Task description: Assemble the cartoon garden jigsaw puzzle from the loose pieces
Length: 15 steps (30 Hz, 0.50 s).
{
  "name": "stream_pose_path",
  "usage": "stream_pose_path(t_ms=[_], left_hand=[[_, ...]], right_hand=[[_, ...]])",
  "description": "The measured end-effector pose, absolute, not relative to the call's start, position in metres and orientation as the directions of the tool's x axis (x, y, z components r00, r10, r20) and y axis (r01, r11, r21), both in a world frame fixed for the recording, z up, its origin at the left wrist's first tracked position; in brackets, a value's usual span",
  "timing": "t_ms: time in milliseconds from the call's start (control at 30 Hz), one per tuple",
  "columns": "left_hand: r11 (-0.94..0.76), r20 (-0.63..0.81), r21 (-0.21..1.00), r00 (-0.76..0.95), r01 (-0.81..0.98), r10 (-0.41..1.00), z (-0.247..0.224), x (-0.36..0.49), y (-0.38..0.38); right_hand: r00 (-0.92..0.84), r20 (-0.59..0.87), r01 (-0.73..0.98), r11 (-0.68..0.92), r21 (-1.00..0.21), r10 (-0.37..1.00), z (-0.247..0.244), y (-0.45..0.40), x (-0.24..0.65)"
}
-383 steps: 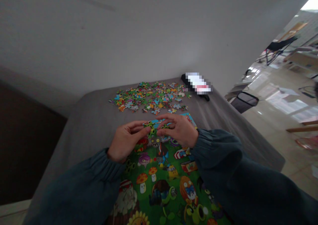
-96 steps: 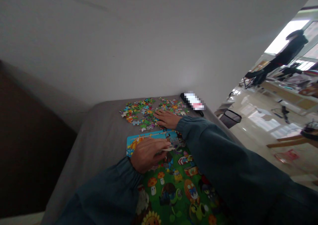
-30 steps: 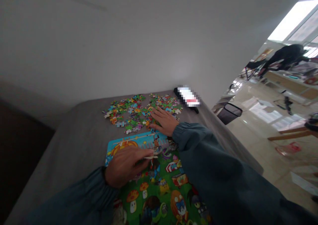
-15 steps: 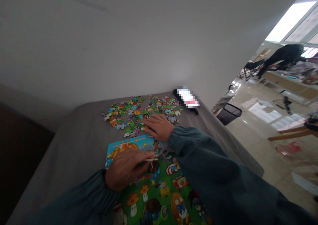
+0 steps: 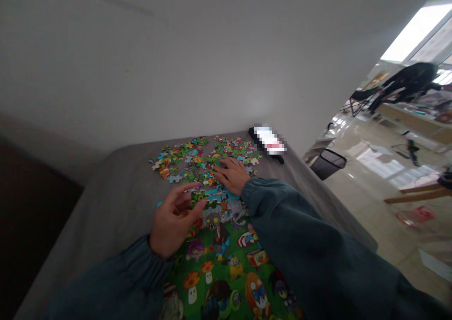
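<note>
My left hand [image 5: 173, 222] is over the upper left of a printed puzzle board [image 5: 219, 263] with cartoon plants and zombies on green. Its thumb and index finger hold a small green puzzle piece [image 5: 198, 198] with knobbed edges; whether it is a single piece or several joined is unclear. Blue pieces show right beside it, near the board's top edge. My right hand [image 5: 233, 176] lies palm down, fingers stretched out, on the near side of the loose puzzle pieces [image 5: 192, 152]. What is under its palm is hidden.
Everything lies on a grey cloth-covered surface [image 5: 123, 183] against a pale wall [image 5: 197, 75]. A lit phone [image 5: 269, 140] on a black holder is at the back right. Beyond the right edge stand a black bin [image 5: 328, 162] and a wooden chair leg [image 5: 409, 195] on the floor.
My left hand has lifted and moved up the board, turning the piece's printed face into view. My right hand has shifted slightly right, still flat on the loose pieces.
</note>
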<state>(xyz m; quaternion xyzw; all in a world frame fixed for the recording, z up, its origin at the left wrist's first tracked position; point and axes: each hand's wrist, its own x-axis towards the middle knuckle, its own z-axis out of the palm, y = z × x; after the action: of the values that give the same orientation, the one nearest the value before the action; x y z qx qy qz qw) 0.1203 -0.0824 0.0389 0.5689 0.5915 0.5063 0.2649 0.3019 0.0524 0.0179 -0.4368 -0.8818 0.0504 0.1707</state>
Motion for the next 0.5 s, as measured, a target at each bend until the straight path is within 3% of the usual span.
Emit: stream_pose_path(t_ms=[133,267,367,500], left_hand=[[-0.024,0.049,0.997,-0.338,0.078,0.94,0.041,0.118,-0.07],[0.0,-0.058,0.989,-0.38,-0.149,0.923,0.04,0.113,-0.062],[-0.013,-0.076,0.976,-0.398,-0.217,0.914,0.038,0.109,-0.06],[-0.022,-0.038,0.988,-0.374,-0.153,0.927,0.037,0.108,-0.06]], right_hand=[[-0.524,0.347,0.688,0.627,-0.366,0.778,0.018,0.058,0.305],[-0.425,0.391,0.462,0.567,-0.682,0.816,0.027,0.06,0.31],[-0.38,0.255,0.207,0.351,-0.913,0.889,0.038,0.048,0.308],[-0.478,0.139,-0.027,0.143,-0.989,0.867,0.043,0.024,0.294]])
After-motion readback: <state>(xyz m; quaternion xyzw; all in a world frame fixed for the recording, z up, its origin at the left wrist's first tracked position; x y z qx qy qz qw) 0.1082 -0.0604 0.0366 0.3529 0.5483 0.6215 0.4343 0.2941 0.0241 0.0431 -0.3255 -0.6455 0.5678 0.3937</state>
